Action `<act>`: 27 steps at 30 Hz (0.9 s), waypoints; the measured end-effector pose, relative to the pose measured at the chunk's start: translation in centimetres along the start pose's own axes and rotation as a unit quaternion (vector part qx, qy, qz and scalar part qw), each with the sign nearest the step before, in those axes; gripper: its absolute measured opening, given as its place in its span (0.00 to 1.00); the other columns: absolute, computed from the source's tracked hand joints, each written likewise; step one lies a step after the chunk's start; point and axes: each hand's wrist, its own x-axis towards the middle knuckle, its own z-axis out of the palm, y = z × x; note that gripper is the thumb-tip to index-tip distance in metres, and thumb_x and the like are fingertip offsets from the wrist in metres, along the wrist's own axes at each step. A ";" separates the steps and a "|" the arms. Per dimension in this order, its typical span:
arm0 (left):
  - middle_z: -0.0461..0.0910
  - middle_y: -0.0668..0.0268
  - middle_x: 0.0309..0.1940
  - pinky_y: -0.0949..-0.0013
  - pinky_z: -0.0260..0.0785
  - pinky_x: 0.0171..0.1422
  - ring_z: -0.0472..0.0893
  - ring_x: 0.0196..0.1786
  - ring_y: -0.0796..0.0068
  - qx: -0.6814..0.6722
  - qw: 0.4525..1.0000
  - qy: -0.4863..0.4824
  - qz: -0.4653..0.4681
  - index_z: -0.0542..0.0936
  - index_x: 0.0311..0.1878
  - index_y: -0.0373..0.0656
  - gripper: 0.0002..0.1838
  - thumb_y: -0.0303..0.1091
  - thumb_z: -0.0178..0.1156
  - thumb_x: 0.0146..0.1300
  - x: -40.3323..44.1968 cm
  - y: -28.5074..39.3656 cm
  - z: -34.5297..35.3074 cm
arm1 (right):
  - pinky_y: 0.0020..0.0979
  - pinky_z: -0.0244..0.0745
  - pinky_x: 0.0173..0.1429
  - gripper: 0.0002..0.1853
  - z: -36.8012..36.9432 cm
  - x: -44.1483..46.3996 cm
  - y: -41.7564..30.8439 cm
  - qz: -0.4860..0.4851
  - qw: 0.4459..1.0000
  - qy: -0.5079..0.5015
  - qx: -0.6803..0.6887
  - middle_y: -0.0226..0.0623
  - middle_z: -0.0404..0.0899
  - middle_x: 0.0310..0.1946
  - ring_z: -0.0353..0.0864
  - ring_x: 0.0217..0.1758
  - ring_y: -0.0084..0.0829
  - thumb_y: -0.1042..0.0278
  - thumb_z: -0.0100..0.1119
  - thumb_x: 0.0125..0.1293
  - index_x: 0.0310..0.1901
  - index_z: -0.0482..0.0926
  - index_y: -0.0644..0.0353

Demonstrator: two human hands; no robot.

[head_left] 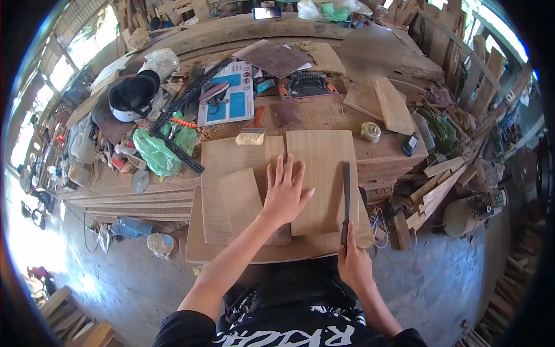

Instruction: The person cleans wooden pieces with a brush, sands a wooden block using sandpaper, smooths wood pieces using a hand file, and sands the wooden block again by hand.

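So on the far left of the bench there was a white helmet, dark inside, then a crumpled green plastic bag with a long black square lying slantwise beside it. Next came the left board, flat in front of the person, with a smaller tapered wood piece on top and a brush at its far edge. The left hand was pressing palm-down around the seam, fingers spread apart, not gripping anything. Past that lay the right board, and along its right side ran a long dark tool; couldn't tell if the blade touched wood. The right hand had its fingers wrapped on the handle, index stretched along it. Farther right sat a tape measure and a little dark gadget.
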 end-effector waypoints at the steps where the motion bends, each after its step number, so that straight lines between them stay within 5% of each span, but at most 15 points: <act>1: 0.49 0.39 0.82 0.29 0.38 0.84 0.45 0.85 0.35 -0.002 1.000 0.006 0.002 0.59 0.82 0.39 0.41 0.59 0.51 0.77 0.0 0.1 0.1 | 0.61 0.79 0.41 0.42 0.4 0.4 -0.1 -0.011 1.000 0.004 0.009 0.65 0.84 0.36 0.84 0.35 0.65 0.63 0.54 0.76 0.84 0.44 0.62; 4: 0.54 0.39 0.81 0.29 0.38 0.84 0.45 0.85 0.35 -0.004 1.000 0.030 -0.005 0.64 0.79 0.38 0.39 0.59 0.49 0.77 0.2 0.3 0.3 | 0.61 0.78 0.50 0.42 2.1 3.6 -0.8 -0.060 0.995 0.020 0.081 0.70 0.83 0.48 0.84 0.43 0.69 0.61 0.55 0.77 0.83 0.45 0.62; 7: 0.60 0.48 0.80 0.30 0.42 0.83 0.54 0.84 0.40 -0.020 0.997 0.065 0.040 0.70 0.76 0.42 0.35 0.56 0.52 0.77 -0.2 1.0 -0.4 | 0.50 0.70 0.72 0.40 0.6 5.7 -3.2 -0.038 0.990 -0.021 0.134 0.72 0.74 0.64 0.73 0.69 0.68 0.62 0.59 0.76 0.81 0.51 0.67; 8: 0.62 0.50 0.79 0.31 0.44 0.83 0.55 0.84 0.44 -0.074 0.992 0.076 0.067 0.70 0.76 0.43 0.33 0.54 0.52 0.77 -0.8 1.1 -0.9 | 0.46 0.69 0.74 0.41 0.8 5.9 -3.2 -0.020 0.983 -0.038 0.176 0.68 0.72 0.69 0.73 0.73 0.59 0.62 0.63 0.74 0.81 0.54 0.69; 9: 0.61 0.50 0.80 0.32 0.45 0.83 0.55 0.84 0.44 -0.132 0.976 0.136 0.110 0.68 0.79 0.46 0.35 0.55 0.53 0.76 -1.7 0.9 -0.1 | 0.45 0.69 0.74 0.42 1.2 6.1 -2.9 -0.064 0.984 -0.022 0.166 0.66 0.73 0.69 0.74 0.74 0.56 0.63 0.63 0.74 0.81 0.52 0.70; 13: 0.56 0.43 0.81 0.31 0.45 0.82 0.50 0.85 0.40 -0.255 0.943 0.081 0.201 0.63 0.81 0.46 0.45 0.62 0.60 0.68 -6.9 3.3 -1.1 | 0.42 0.59 0.80 0.40 3.6 5.6 1.0 -0.120 0.967 -0.074 0.211 0.59 0.66 0.76 0.65 0.81 0.49 0.68 0.59 0.76 0.81 0.51 0.70; 15: 0.58 0.41 0.79 0.31 0.46 0.82 0.48 0.86 0.38 -0.275 0.925 0.076 0.250 0.67 0.77 0.42 0.48 0.66 0.64 0.63 -8.5 4.7 -1.3 | 0.42 0.54 0.83 0.38 3.6 5.2 1.2 -0.224 0.948 -0.041 0.223 0.57 0.60 0.80 0.58 0.84 0.47 0.71 0.56 0.77 0.81 0.51 0.69; 16: 0.58 0.41 0.79 0.31 0.45 0.83 0.47 0.86 0.38 -0.289 0.921 0.076 0.250 0.67 0.78 0.42 0.51 0.67 0.66 0.59 -8.9 5.1 -0.9 | 0.43 0.49 0.85 0.36 3.1 4.7 1.6 -0.200 0.945 -0.119 0.231 0.55 0.49 0.84 0.51 0.87 0.47 0.71 0.54 0.77 0.81 0.51 0.69; 19: 0.58 0.42 0.79 0.31 0.43 0.84 0.46 0.86 0.37 -0.327 0.908 0.080 0.250 0.66 0.78 0.43 0.57 0.68 0.72 0.49 -9.5 6.2 0.0 | 0.44 0.51 0.84 0.36 3.3 4.7 2.3 -0.216 0.954 -0.108 0.176 0.55 0.49 0.84 0.51 0.87 0.48 0.69 0.53 0.78 0.81 0.51 0.68; 21: 0.58 0.42 0.80 0.31 0.42 0.84 0.47 0.86 0.37 -0.328 0.907 0.089 0.249 0.67 0.77 0.43 0.60 0.67 0.75 0.44 -9.5 5.5 -0.2 | 0.43 0.55 0.83 0.37 3.8 5.3 3.8 -0.199 0.929 -0.148 0.273 0.54 0.50 0.84 0.54 0.86 0.48 0.63 0.54 0.79 0.82 0.51 0.68; 24: 0.57 0.44 0.81 0.30 0.41 0.85 0.44 0.87 0.39 -0.298 0.915 0.106 0.251 0.70 0.75 0.47 0.56 0.54 0.78 0.39 -9.7 6.1 -0.2 | 0.42 0.59 0.82 0.40 2.5 5.7 2.7 -0.156 0.903 -0.183 0.355 0.52 0.52 0.83 0.55 0.85 0.45 0.56 0.56 0.80 0.83 0.49 0.66; 25: 0.56 0.45 0.81 0.30 0.40 0.85 0.44 0.87 0.40 -0.270 0.920 0.120 0.257 0.70 0.75 0.49 0.55 0.52 0.78 0.38 -9.6 6.1 -0.1 | 0.41 0.63 0.79 0.38 4.3 6.7 6.4 -0.183 0.923 -0.166 0.295 0.52 0.56 0.82 0.66 0.80 0.43 0.58 0.56 0.79 0.82 0.53 0.66; 27: 0.53 0.46 0.82 0.29 0.40 0.86 0.41 0.88 0.40 -0.271 0.920 0.114 0.261 0.73 0.71 0.50 0.52 0.46 0.77 0.35 -8.9 6.1 0.0 | 0.41 0.64 0.78 0.37 3.8 7.8 5.3 -0.185 0.925 -0.162 0.290 0.52 0.61 0.77 0.69 0.77 0.43 0.61 0.56 0.79 0.81 0.54 0.66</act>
